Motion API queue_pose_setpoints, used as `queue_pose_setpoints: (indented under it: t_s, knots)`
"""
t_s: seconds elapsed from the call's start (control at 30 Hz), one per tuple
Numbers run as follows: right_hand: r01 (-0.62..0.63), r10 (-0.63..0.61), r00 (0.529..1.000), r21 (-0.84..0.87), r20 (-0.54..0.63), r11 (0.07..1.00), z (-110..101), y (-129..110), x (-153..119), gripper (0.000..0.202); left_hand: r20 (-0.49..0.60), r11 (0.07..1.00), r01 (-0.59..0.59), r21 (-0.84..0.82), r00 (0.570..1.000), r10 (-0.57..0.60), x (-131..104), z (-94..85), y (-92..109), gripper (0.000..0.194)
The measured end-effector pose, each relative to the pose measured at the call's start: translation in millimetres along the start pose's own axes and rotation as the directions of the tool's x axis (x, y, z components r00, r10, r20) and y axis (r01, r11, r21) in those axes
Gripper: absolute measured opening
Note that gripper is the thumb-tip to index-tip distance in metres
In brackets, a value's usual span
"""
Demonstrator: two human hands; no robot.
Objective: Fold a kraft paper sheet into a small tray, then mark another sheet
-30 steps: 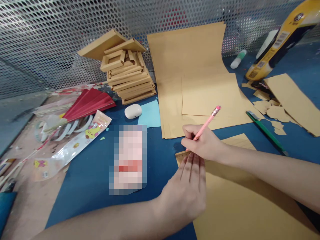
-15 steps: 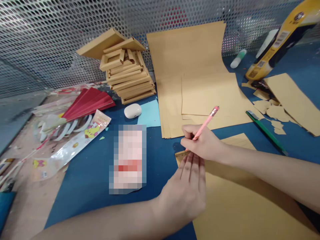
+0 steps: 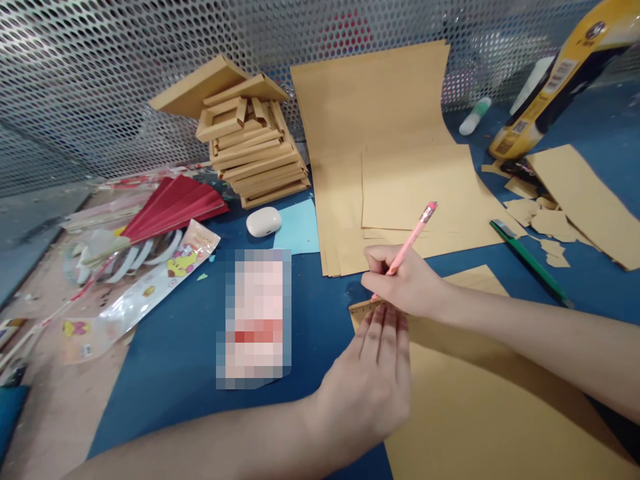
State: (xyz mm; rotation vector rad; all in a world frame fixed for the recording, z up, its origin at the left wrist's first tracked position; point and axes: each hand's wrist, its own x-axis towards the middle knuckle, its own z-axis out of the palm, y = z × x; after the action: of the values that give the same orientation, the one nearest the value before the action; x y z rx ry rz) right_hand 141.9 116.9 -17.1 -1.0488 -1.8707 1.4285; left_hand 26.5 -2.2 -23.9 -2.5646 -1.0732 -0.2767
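Note:
A pink pencil point(image 3: 413, 233) is gripped in my right hand point(image 3: 407, 283), slanting up to the right with its tip at the edge of a wooden ruler point(image 3: 361, 307). The ruler lies across the upper part of a large brown paper sheet point(image 3: 450, 400), and my hands cover most of it. My left hand point(image 3: 373, 373) lies over the ruler and sheet, fingers stretched out side by side and pressing down just below the pencil tip.
Brown sheets point(image 3: 340, 133) and stacked cardboard frames point(image 3: 260, 157) stand along the perforated metal screen. A white case point(image 3: 264, 222), a blurred-out pink object point(image 3: 257, 313), a green cutter point(image 3: 530, 263), paper scraps point(image 3: 550, 223) and a yellow-black bottle point(image 3: 555, 80) surround the hands.
The pencil's eraser end has tipped up and slightly left in my right hand. My left hand keeps its place on the ruler. The whole view has shifted very slightly.

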Motion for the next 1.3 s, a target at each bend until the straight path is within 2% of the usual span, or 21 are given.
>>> queue_pose_setpoints:
  t_s: [0.5,1.3]
  knots:
    - [0.007,-0.01,0.999,-0.05,-0.046,0.999,-0.4,3.3,-0.5,0.032,0.009,1.0,0.008,-0.023,1.0,-0.008,1.7,0.3,0.1,0.043]
    - [0.042,-0.044,0.998,-0.074,-0.034,0.996,-1.0,4.9,0.5,0.031,0.023,1.0,-0.013,-0.013,1.0,0.013,1.3,-0.1,-0.5,0.042]
